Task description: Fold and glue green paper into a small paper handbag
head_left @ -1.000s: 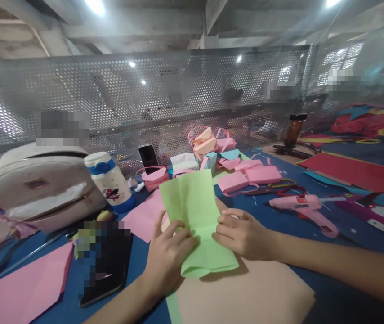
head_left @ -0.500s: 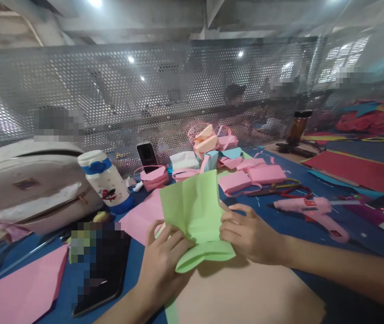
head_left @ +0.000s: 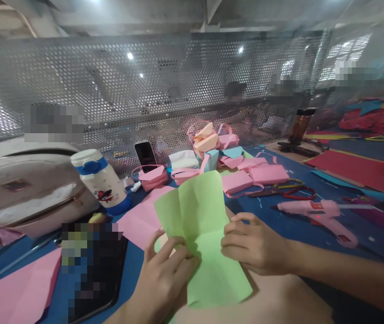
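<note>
Where a tan sheet (head_left: 279,294) lies nearest, the green paper (head_left: 212,258) is over it toward six o'clock, its edges in the grip of the left hand (head_left: 168,270) at eight and right hand (head_left: 254,245) at three; matched pressure should keep its crosswise crease straight.

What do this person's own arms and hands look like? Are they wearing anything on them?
Both the left hand and right hand are bare, five-fingered human hands, without gloves. The visible forearms show no sleeves, and I see no watch, bracelet or ring.
</note>
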Motion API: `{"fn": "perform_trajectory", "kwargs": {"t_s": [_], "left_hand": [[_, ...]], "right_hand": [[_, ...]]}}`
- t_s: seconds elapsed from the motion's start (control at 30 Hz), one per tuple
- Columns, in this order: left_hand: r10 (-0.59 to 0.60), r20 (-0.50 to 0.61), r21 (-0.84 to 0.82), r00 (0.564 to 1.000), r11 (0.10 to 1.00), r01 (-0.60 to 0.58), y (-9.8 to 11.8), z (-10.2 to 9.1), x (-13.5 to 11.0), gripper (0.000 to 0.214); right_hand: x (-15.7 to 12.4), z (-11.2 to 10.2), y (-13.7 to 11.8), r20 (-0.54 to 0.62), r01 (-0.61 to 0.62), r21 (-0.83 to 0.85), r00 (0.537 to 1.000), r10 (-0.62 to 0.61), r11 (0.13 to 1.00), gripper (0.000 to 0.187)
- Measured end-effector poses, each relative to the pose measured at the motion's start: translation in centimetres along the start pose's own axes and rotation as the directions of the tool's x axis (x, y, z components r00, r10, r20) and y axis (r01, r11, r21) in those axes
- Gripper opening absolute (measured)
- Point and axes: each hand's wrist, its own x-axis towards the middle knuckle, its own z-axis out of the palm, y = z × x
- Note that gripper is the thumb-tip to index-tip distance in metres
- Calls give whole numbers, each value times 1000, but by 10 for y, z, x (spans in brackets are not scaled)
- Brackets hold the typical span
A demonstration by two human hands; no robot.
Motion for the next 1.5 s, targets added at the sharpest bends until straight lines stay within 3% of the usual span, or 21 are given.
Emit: {"fn": "perform_trajectory", "kwargs": {"t_s": [0.17,0.4,0.5,0.63,0.83,0.93,1.0,1.07,1.13,1.23,1.33,1.5], "left_hand": [[12,5,32,1000,999,-12,0,2,0,35],[76,4,83,997,994,-76,-2,10,-11,29],[55,21,86,998,995,-56,-4,9,-11,28],[6,1,34,1000,999,-6,-7,8,-3,18],[-255,-45,-89,966,964,251,-14,6,7,9],[-332,-41,-157,942,934,322,-17,7,7,36],[-360,-40,-206,932,916,344,-18,9,6,50],[-386,-49,-240,921,900,364,-17,11,6,56],[-393,-77,-244,916,898,365,-17,11,7,56],[-333,-103,-196,937,930,309,-14,8,10,43],[-270,-29,-166,962,951,262,-12,3,11,25],[-264,42,-193,964,944,267,-9,3,8,23]], "right_hand": [[2,0,1,46,84,-91,996,-80,992,32],[-3,2,0,103,131,-129,988,-118,983,32],[-5,4,1,65,77,-111,995,-70,991,35],[-3,11,2,-62,-95,-64,994,91,993,39],[1,16,6,-98,-322,119,937,334,939,22],[-1,16,9,-59,-365,166,924,378,916,18],[-3,19,9,-57,-432,165,894,445,887,5],[-6,21,10,-102,-490,162,855,508,856,12],[-6,22,9,-173,-486,186,839,516,854,14],[-3,18,9,-204,-406,240,867,455,882,10],[2,11,7,-128,-369,253,903,409,894,5],[4,6,4,-10,-411,326,899,438,851,24]]}}
